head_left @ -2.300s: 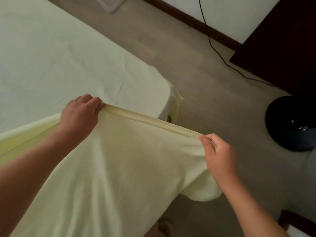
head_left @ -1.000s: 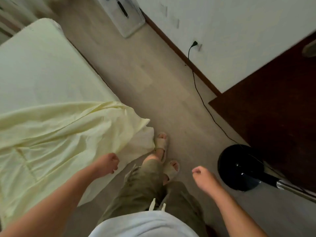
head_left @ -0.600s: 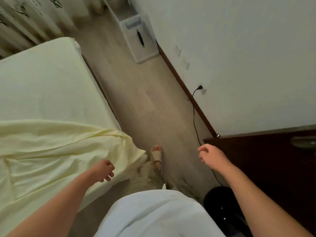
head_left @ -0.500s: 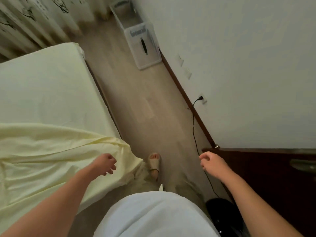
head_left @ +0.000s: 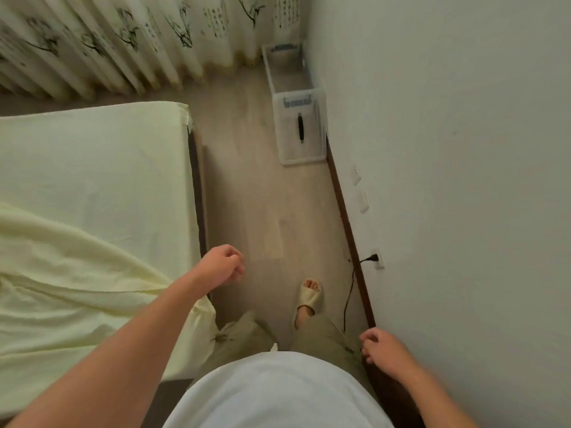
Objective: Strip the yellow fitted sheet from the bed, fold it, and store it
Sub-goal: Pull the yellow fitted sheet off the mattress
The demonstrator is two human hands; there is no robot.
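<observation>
The yellow fitted sheet still covers the far part of the bed on the left, stretched over the far right corner. Its near end lies pulled back in a loose rumpled fold on top of the bed, with one flap hanging over the bed's right side. My left hand hangs over the bed's right edge with loosely curled fingers and holds nothing. My right hand is low on the right near the wall, fingers loosely curled, also holding nothing.
A strip of wooden floor runs between the bed and the white wall. A white plastic bin stands by the wall at the far end. Patterned curtains hang behind. A black cord runs from a wall socket. My sandalled foot is on the floor.
Both hands let go of the sheet's near edge, which now lies folded back on the bed. I have turned and moved along the bedside towards the far corner.
</observation>
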